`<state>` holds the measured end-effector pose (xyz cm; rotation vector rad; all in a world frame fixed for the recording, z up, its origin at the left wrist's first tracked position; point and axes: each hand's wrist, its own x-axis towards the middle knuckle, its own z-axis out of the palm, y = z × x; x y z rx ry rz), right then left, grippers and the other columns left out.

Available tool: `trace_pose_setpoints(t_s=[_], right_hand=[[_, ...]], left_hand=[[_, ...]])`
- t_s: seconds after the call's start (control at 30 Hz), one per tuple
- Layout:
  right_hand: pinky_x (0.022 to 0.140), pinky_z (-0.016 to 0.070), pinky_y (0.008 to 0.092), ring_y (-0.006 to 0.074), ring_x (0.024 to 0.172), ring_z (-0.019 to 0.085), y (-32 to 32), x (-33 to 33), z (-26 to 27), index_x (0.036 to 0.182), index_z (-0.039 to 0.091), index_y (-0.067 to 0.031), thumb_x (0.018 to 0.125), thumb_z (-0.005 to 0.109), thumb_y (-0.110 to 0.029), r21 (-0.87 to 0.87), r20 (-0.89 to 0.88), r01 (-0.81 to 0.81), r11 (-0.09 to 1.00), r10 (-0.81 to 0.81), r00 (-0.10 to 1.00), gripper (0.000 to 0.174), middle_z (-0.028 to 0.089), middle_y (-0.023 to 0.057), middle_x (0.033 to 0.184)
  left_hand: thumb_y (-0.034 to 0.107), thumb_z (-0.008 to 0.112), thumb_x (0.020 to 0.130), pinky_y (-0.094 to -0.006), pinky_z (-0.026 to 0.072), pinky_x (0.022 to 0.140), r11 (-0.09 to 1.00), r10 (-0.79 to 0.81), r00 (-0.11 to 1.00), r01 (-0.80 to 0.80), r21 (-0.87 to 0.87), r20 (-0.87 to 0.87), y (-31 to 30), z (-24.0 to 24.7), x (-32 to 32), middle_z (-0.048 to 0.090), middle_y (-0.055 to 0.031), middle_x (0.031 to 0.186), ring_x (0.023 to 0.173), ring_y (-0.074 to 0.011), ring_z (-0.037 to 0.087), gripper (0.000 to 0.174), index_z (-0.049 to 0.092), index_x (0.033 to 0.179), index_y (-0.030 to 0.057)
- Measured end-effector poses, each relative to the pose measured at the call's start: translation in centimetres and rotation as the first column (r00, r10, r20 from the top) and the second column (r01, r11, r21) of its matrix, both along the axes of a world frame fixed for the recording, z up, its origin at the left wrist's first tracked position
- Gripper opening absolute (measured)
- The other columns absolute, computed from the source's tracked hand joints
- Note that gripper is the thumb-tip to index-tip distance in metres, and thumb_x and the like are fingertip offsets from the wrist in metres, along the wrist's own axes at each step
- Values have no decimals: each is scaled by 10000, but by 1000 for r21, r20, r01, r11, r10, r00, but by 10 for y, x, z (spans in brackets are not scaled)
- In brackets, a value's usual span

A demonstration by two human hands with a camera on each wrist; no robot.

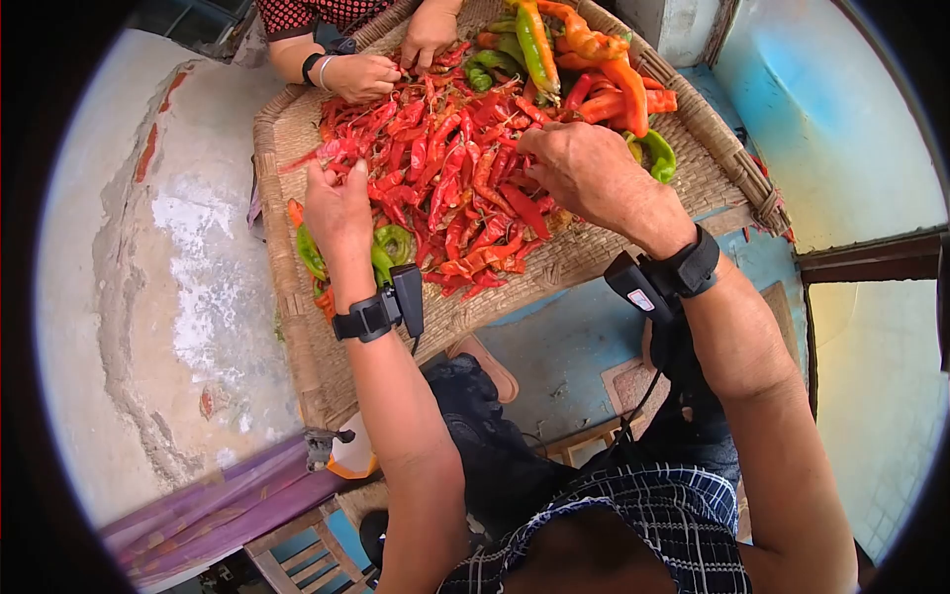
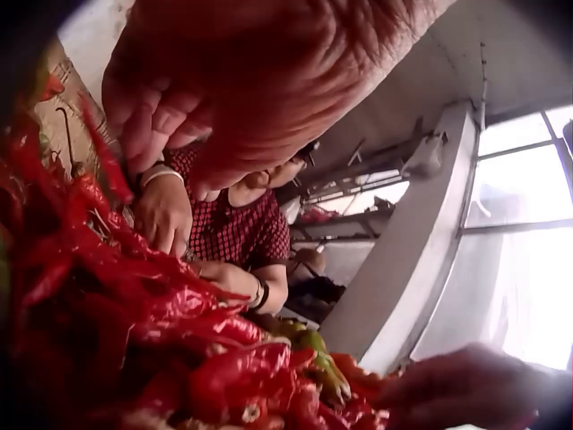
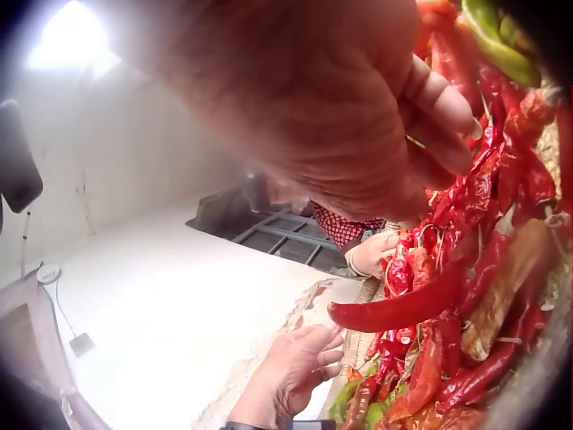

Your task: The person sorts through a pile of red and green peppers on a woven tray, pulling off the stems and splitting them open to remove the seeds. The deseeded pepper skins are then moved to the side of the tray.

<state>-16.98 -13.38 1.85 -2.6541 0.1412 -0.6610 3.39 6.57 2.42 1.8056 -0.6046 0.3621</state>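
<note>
A heap of wrinkled red chili peppers (image 1: 450, 183) lies on a woven tray (image 1: 317, 381). My left hand (image 1: 339, 213) hovers at the heap's left edge, thumb and fingers apart and loosely bent, a thin red pepper (image 2: 106, 157) close beside its fingertips. At the heap's right side is my right hand (image 1: 599, 183), its bent fingers (image 3: 439, 103) right at the peppers. A narrow yellowish sliver shows between those fingers; I cannot tell whether they hold a pepper. One smooth red chili pepper (image 3: 394, 309) sticks out from the heap below my right hand.
Across the tray, another person's hands (image 1: 368, 77) work in the heap. Large orange and red peppers (image 1: 604, 69) and green ones (image 1: 495, 67) lie at the far right. More green peppers (image 1: 391, 247) sit near my left wrist. A cracked wall (image 1: 178, 297) stands left, a window (image 1: 841, 119) right.
</note>
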Motion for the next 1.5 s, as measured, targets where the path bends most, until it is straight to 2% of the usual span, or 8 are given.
trace_pose_setpoints(t_s=[0.07, 0.27, 0.47, 0.9, 1.03, 1.1, 1.23, 1.5], right_hand=[[621, 527, 457, 356, 720, 651, 0, 0, 1, 826, 584, -27, 807, 652, -208, -4, 5, -4, 1000, 4, 1000, 194, 636, 179, 720], [606, 534, 440, 339, 704, 659, 4, 4, 4, 822, 592, -21, 795, 634, -152, -76, -83, 8, 997, -14, 996, 140, 642, 169, 713], [603, 537, 431, 336, 695, 662, 6, 2, 3, 826, 602, -21, 787, 625, -139, -101, -31, 7, 995, -10, 999, 126, 639, 167, 695], [613, 540, 431, 331, 697, 663, 7, 2, -1, 806, 601, -24, 814, 591, -132, -137, -85, 10, 991, -21, 996, 108, 638, 162, 702], [623, 541, 428, 327, 720, 666, 10, 1, 5, 817, 606, -18, 822, 580, -133, -140, -115, 5, 990, -22, 993, 118, 644, 161, 721], [622, 541, 427, 325, 719, 667, 10, 2, 5, 821, 608, -19, 824, 579, -135, -142, -130, 5, 990, -23, 991, 120, 644, 161, 721], [622, 541, 424, 321, 712, 668, 8, 2, 4, 823, 612, -21, 827, 578, -135, -149, -115, 10, 989, -27, 993, 119, 645, 159, 718], [615, 542, 419, 318, 695, 668, 11, 1, 3, 812, 614, -24, 804, 590, -123, -149, -73, -1, 989, -10, 997, 102, 646, 152, 708]], left_hand=[[322, 645, 872, -325, 483, 633, 737, 114, 982, -187, 649, 154, 5, 16, -21, 682, -72, 757, 692, -194, 642, 302, 652, 994, 45], [324, 654, 837, -371, 470, 607, 565, -184, 983, 89, 820, 21, -15, 1, -71, 659, -136, 713, 658, -258, 647, 283, 657, 868, 42], [219, 607, 899, -280, 444, 571, 761, -237, 948, 317, 566, -213, -12, 23, -81, 626, -32, 688, 625, -119, 582, 213, 651, 904, 10], [201, 553, 938, -194, 368, 557, 632, -466, 530, 760, 153, -709, 17, 49, -57, 553, 22, 692, 604, -39, 465, 208, 628, 907, 10], [215, 556, 941, -202, 408, 593, 790, -557, 637, 604, -104, -532, 8, 42, -41, 553, 25, 687, 619, -58, 503, 220, 639, 976, 14], [215, 547, 959, -224, 456, 634, 953, -218, 874, 96, -286, -435, 0, 35, -36, 630, -59, 876, 714, -86, 563, 310, 578, 1165, -15], [122, 624, 878, -327, 492, 783, 810, -106, 978, 191, 554, -182, 17, 11, -13, 616, -81, 1062, 909, -197, 606, 299, 615, 1168, 53], [28, 643, 802, -353, 491, 722, 611, -230, 912, -135, 780, 338, 11, -11, -25, 603, -117, 847, 810, -272, 619, 191, 642, 992, 43]])
